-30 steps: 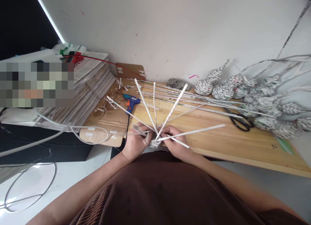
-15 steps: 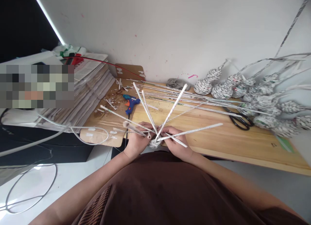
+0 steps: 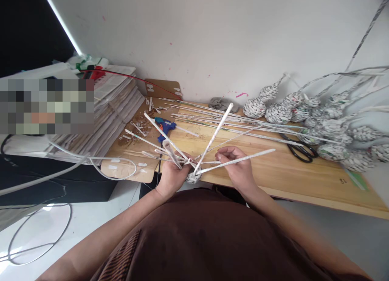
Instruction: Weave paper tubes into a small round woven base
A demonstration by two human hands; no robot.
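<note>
A small woven paper piece (image 3: 193, 177) sits at the table's front edge, close to my body, with stiff rolled-paper sticks (image 3: 213, 138) fanning out of it. My left hand (image 3: 174, 176) is closed around its left side, with a thicker paper tube (image 3: 171, 153) rising beside the thumb. To the right, my right hand (image 3: 237, 167) is curled, its thumb and forefinger pinched at a paper strand (image 3: 210, 162) that runs back to the weave. Another long stick (image 3: 255, 156) passes in front of that hand. The left fingertips are hidden behind the sticks.
A blue glue gun (image 3: 165, 129) lies behind my left hand, near paper scraps (image 3: 141, 129). Long paper sticks (image 3: 209, 119) stretch across the table's back. Black-handled scissors (image 3: 299, 149) and several woven gourd shapes (image 3: 278, 112) are on the right; stacked newspaper (image 3: 112, 107) stands left.
My right hand has moved away from the weave to the right, drawing a strand along. One upright stick now leans further left, and the thick tube at my left hand stands steeper.
</note>
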